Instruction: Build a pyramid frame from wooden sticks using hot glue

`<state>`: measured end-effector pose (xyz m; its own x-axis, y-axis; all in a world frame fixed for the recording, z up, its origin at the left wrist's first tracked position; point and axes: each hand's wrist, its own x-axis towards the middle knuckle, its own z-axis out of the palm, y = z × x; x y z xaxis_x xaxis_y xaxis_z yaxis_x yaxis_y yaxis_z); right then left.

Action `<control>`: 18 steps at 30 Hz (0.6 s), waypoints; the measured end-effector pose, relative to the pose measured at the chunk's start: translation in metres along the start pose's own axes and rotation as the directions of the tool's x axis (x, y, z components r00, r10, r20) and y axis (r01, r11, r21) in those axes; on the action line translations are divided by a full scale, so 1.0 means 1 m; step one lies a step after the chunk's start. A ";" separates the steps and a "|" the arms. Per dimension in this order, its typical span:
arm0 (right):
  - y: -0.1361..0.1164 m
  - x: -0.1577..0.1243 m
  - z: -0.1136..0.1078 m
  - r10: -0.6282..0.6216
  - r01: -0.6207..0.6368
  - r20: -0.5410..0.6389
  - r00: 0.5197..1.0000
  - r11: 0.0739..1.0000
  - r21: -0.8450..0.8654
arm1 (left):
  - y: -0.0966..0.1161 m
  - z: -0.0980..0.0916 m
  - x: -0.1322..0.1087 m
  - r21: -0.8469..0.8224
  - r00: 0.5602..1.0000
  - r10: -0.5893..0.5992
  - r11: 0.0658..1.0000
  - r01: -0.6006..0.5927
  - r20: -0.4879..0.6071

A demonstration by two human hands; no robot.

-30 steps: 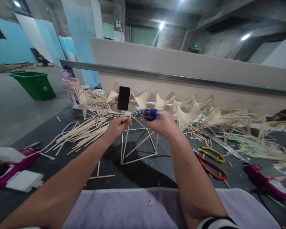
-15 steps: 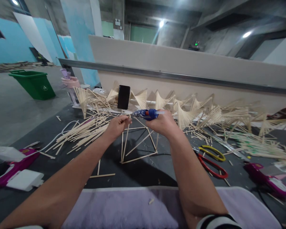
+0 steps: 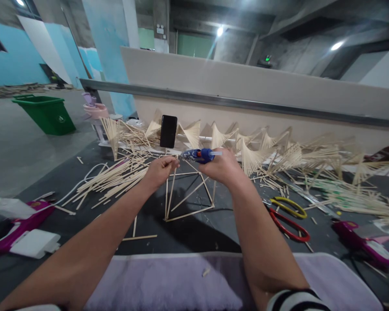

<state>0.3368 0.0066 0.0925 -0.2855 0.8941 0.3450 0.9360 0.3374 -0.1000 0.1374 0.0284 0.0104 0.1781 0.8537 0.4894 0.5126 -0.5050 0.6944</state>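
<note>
**A Stick Frame (image 3: 188,195) Is Sitting on the Dark Counter (image 3: 194,239)**

The stick frame is resting in the middle. Its thin, pale sticks are meeting at the corners, with big gaps between them. The left hand (image 3: 162,170) is pinching it at the far end, and the fingers are hiding that spot. The right hand (image 3: 223,166) is gripping a blue glue gun (image 3: 205,156), whose messy tip is pointing right beside the left fingers.

Around it, a purple cloth (image 3: 168,276) is covering the near edge. Twisty stick fans (image 3: 248,159) are standing along the back. A loose stick pile (image 3: 106,183) is lying on the left. The right arm (image 3: 269,233) is partly blocking a tool with red and yellow handles (image 3: 306,236). A black phone (image 3: 168,131) is standing behind the hands.
</note>
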 end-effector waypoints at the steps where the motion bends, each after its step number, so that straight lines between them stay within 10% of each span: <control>1: 0.000 0.000 0.000 -0.004 0.004 -0.001 1.000 1.000 0.004 | 0.000 0.000 0.000 0.000 1.000 0.001 1.000 -0.001 -0.001; 18: 0.000 -0.003 -0.005 -0.008 0.006 0.017 1.000 0.995 0.098 | 0.003 -0.001 -0.001 0.001 1.000 -0.011 1.000 0.011 0.012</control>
<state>0.3390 0.0023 0.0957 -0.2961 0.8964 0.3299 0.9097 0.3699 -0.1885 0.1379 0.0260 0.0121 0.1829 0.8606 0.4754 0.5151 -0.4957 0.6992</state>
